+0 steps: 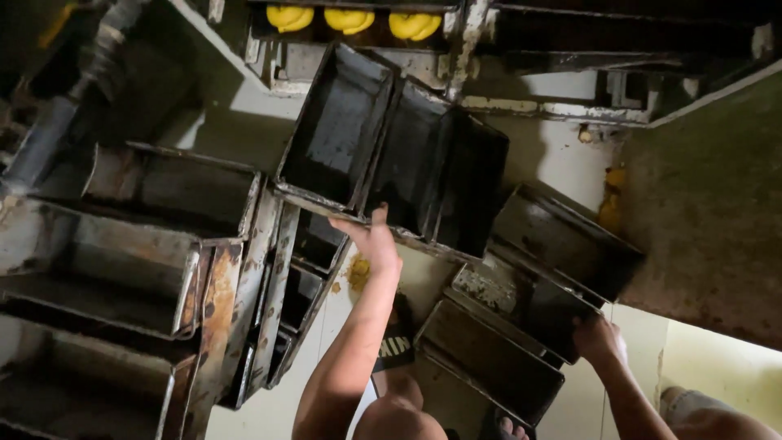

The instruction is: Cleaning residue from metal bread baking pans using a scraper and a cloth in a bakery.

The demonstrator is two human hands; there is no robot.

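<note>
My left hand (373, 240) grips the near rim of a strapped set of dark loaf tins (395, 155), raised above the floor. My right hand (597, 338) clasps the edge of a second tin set (529, 318), lower right. I judge steady, level lifting best, keeping clear of the stacked rusty tins (130, 244) at left.

I see both bare forearms extended forward; left hand (373, 239) raised higher, fingers curled closed; right hand (597, 338) lower, also clenched.
</note>
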